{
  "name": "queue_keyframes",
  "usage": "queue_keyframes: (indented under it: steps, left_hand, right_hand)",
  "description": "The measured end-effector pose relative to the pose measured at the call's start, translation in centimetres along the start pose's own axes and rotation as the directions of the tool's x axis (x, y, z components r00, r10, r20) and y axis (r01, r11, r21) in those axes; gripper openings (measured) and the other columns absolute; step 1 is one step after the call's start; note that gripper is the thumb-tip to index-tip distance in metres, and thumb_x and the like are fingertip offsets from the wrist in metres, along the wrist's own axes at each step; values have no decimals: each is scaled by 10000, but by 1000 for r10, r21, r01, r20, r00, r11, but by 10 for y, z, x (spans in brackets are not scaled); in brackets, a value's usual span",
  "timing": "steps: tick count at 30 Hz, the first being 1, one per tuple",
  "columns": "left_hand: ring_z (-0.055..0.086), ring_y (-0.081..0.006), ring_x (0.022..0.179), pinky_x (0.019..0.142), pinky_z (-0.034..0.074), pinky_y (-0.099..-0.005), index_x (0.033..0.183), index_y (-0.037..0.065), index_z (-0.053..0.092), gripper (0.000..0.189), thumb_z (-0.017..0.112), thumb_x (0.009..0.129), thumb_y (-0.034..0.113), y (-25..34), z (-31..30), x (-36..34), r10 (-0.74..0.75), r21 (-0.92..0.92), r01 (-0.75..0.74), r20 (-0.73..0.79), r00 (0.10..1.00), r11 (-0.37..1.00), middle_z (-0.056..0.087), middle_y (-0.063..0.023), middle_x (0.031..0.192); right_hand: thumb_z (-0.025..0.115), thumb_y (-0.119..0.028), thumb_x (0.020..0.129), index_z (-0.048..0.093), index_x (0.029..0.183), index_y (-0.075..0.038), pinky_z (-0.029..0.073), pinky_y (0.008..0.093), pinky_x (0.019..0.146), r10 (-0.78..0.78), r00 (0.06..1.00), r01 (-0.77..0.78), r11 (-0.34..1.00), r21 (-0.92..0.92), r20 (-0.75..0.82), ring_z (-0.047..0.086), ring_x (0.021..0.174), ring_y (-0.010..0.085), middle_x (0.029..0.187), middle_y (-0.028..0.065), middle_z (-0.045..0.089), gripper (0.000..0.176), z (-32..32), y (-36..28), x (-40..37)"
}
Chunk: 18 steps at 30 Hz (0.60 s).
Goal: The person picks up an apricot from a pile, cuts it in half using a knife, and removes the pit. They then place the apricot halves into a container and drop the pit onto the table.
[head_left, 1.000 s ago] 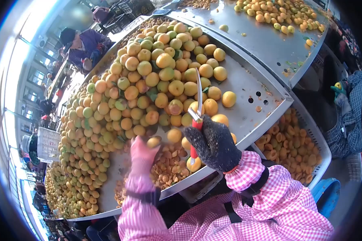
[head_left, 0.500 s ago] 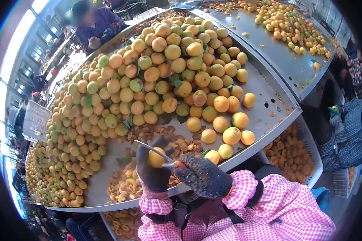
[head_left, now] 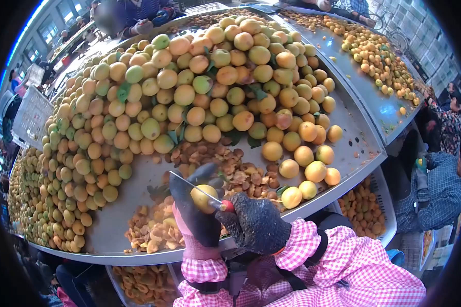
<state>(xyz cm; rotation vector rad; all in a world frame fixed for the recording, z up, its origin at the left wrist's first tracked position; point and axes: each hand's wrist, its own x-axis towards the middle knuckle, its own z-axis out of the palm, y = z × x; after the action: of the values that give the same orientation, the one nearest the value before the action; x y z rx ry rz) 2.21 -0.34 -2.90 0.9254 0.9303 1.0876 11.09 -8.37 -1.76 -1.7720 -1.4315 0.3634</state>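
Observation:
My left hand (head_left: 195,220), in a dark glove, is closed around a yellow apricot (head_left: 204,199). In my right hand (head_left: 258,222), also dark-gloved, is a knife (head_left: 227,206) with a red handle. Its thin blade slants up and left across the apricot in this view. Both hands are over the near edge of a metal table (head_left: 107,225). Apricot pits and scraps (head_left: 235,171) lie just beyond my left hand, and a pile of cut apricot pieces (head_left: 156,225) sits to its left. Several loose apricots (head_left: 316,171) rest beyond my right hand.
A large heap of whole apricots (head_left: 189,97) covers much of the table. Crates of apricot halves (head_left: 363,207) stand below its near edge. A second metal table (head_left: 366,97) at right carries more fruit. People (head_left: 430,194) are at the right and far side. A white crate (head_left: 33,115) stands at left.
My head view has shifted and tilted, showing more of the far side. Both hands keep their hold on the apricot and the knife, with the blade still across the fruit.

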Motion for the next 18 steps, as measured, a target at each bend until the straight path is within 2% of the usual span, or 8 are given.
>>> queue_keyframes:
  steps: [3,6,11,12,14,15,16,18]
  left_hand:
    - [647,-196,835,667,525,-279,1072,9,619,265,450,969,186,8,-8,-8,-146,-271,111,-112,983,956,650,-122,1048]
    - [615,-163,781,661,507,-251,1036,-9,624,357,460,945,295,17,3,-14,160,142,-126,-256,953,982,629,-95,913]
    - [609,-175,702,631,503,-282,1039,26,630,225,557,833,79,15,1,-5,477,490,-365,-122,871,792,603,-90,859]
    - [616,-162,734,646,510,-273,1079,25,609,226,528,891,119,9,-3,-3,582,630,-443,-18,813,637,609,-96,907]
    - [623,-165,777,663,518,-266,1145,23,563,266,547,898,118,3,-7,2,398,266,-343,-190,898,901,610,-102,957]
    - [626,-167,799,671,522,-262,1179,21,540,294,557,901,117,-1,-10,5,276,53,-272,-241,930,961,611,-105,982]
    - [622,-177,884,700,532,-267,1290,20,423,458,606,873,74,-7,-17,7,508,313,-465,-69,858,828,592,-135,1089]
    - [603,-221,956,796,531,-319,1356,111,390,439,507,934,140,-4,-18,8,402,102,-392,-92,911,914,539,-163,1208]
  right_hand:
    - [643,-336,851,536,863,-14,432,443,430,-16,999,16,1000,-2,42,569,465,357,537,150,538,339,2,-14,-4]
    - [599,-439,861,527,823,-52,452,429,427,5,999,-3,999,-47,37,590,474,318,555,132,566,395,9,-22,-7]
    - [580,-386,888,506,868,-26,434,425,409,-42,998,45,997,69,-37,586,479,336,561,145,566,369,26,-11,2]
    - [580,-380,889,503,874,-24,432,426,408,-15,1000,17,997,73,-27,586,481,340,567,147,569,364,28,-11,3]
    - [553,-328,915,506,903,-24,432,410,412,-12,1000,17,987,160,-29,595,503,329,631,138,604,309,38,-3,6]
    - [552,-293,915,516,933,-13,447,404,438,-213,970,232,957,177,-119,606,547,324,688,147,612,283,40,6,10]
    - [551,-258,914,526,964,-2,462,398,464,-401,892,437,882,174,-210,617,590,319,745,156,621,262,40,14,18]
    - [561,-199,900,545,1021,10,486,395,523,-550,794,599,780,182,-259,628,681,316,858,174,620,242,34,18,20]
